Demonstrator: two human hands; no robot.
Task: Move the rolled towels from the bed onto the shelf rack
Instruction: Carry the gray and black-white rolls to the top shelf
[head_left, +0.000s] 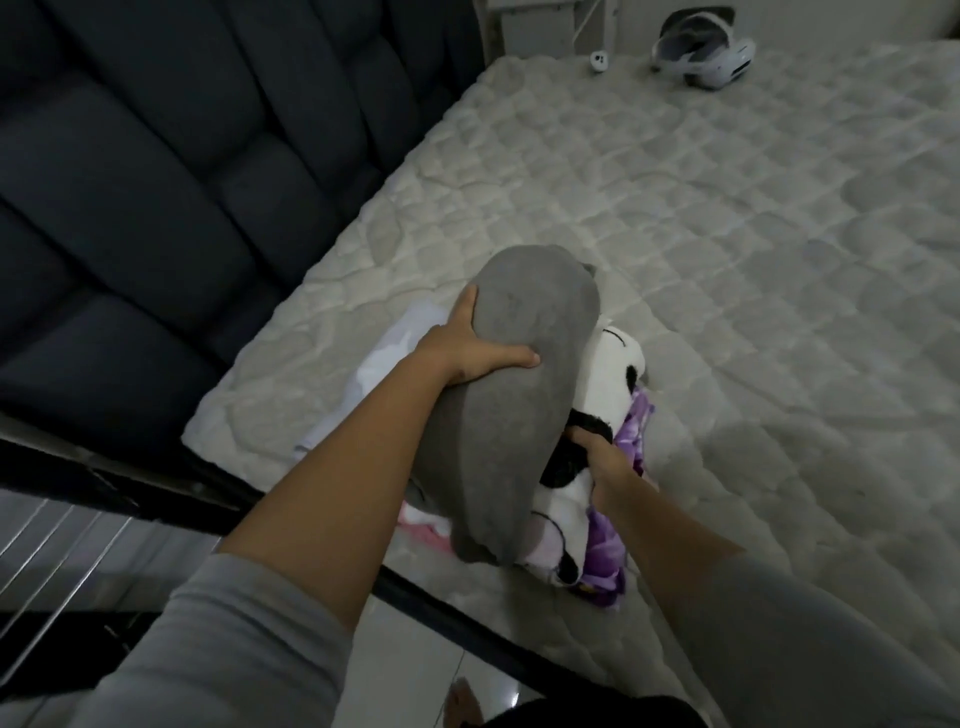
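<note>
A long grey rolled towel (498, 410) lies lifted across the near corner of the bed. My left hand (478, 343) grips its upper left side, thumb on top. My right hand (597, 457) is tucked under its right edge, fingers closed against the grey roll and a white towel with black patches (618, 364) beneath it. A purple patterned towel (608, 561) and a pink-white one (426, 525) lie under the pile. A pale lilac towel (395, 343) shows to the left. The shelf rack's wire bars (57, 545) appear at the lower left.
The quilted white mattress (727, 260) stretches to the right. A dark padded headboard (156, 156) rises at the left. At the far end lie a white headset (701, 52) and a small white controller (598, 61). A black bed frame rail (156, 478) crosses below.
</note>
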